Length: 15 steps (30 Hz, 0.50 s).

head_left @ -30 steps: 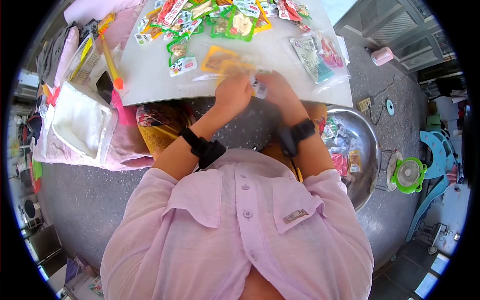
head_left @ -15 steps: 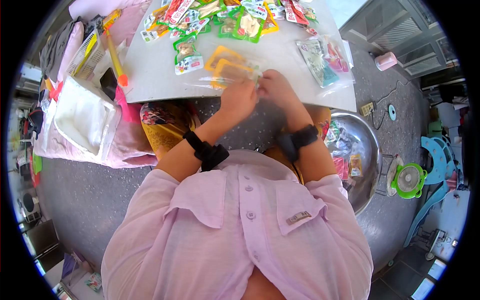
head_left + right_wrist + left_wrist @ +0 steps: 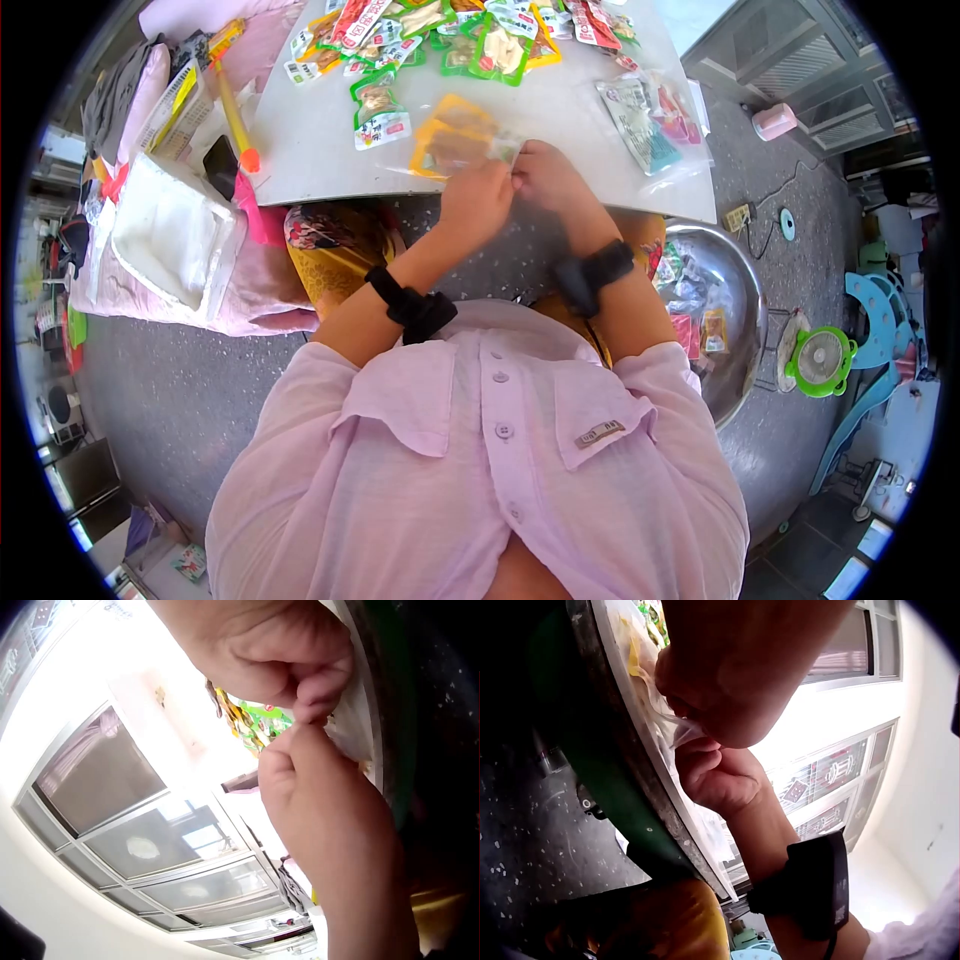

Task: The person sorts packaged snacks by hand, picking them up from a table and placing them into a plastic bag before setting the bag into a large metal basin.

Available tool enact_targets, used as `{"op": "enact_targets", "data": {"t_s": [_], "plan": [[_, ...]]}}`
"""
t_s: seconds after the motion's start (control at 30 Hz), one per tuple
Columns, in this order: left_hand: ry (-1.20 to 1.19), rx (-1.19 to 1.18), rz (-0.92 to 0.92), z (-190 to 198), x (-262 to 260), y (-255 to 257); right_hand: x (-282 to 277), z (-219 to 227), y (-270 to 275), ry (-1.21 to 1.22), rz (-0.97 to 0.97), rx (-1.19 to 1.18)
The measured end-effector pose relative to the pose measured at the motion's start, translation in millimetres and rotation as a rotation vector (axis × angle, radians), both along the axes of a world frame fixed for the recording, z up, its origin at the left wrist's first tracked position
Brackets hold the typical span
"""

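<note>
At the near edge of the table, a clear plastic bag (image 3: 415, 172) with yellow-framed food packets (image 3: 452, 135) inside lies to the left of both hands. My left hand (image 3: 476, 200) pinches the bag's near right end. Right against it, my right hand (image 3: 555, 178) pinches the same end, fingertips meeting the left ones. In the left wrist view, a crumpled fold of clear film (image 3: 686, 733) shows between the two hands. The right wrist view has the right hand (image 3: 292, 656) above the left hand (image 3: 322, 780), fingers curled in; the film there is mostly hidden.
Several green, yellow and red food packets (image 3: 500, 50) are heaped at the table's far side, and one green packet (image 3: 380, 110) lies nearer. A clear bag with a teal packet (image 3: 640, 125) lies at right. A metal basin (image 3: 745, 330) and a white foam box (image 3: 170, 240) flank the table.
The right hand, blurred beside a white label earlier, has come in against the left hand at the bag's end. The yellow packets in the bag have shifted a little and now overlap more.
</note>
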<state>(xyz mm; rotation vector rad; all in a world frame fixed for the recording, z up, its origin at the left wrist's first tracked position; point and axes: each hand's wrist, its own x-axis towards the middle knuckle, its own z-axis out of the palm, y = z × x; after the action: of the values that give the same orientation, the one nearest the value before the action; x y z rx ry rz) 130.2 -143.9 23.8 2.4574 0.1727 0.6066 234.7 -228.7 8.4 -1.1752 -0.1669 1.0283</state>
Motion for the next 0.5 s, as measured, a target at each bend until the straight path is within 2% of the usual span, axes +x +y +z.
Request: {"op": "enact_targets", "data": {"t_s": [0.1, 0.2, 0.23, 0.3, 0.37, 0.4, 0.47, 0.5], "plan": [[-0.005, -0.010, -0.015, 3, -6, 1, -2, 2, -3, -0.205, 0.097, -0.082], [-0.043, -0.025, -0.020, 8, -9, 1, -9, 14, -2, -0.178, -0.084, -0.113], [-0.020, -0.003, -0.017, 5, -9, 2, -9, 11, 1, -0.252, -0.078, -0.118], [0.029, 0.039, -0.002, -2, -10, 6, -12, 19, 1, -0.385, 0.036, -0.224], [-0.108, 0.077, -0.031, 1, -10, 9, -11, 38, -2, -0.538, 0.143, -0.404], [-0.176, 0.096, -0.047, 4, -9, 12, -3, 39, -6, -0.636, 0.182, -0.420], [-0.267, 0.293, -0.065, 6, 0, 23, 17, 36, -15, -0.831, 0.263, -0.457], [-0.311, 0.389, -0.073, 7, 3, 28, 24, 31, -18, -0.684, 0.176, -0.440]]}}
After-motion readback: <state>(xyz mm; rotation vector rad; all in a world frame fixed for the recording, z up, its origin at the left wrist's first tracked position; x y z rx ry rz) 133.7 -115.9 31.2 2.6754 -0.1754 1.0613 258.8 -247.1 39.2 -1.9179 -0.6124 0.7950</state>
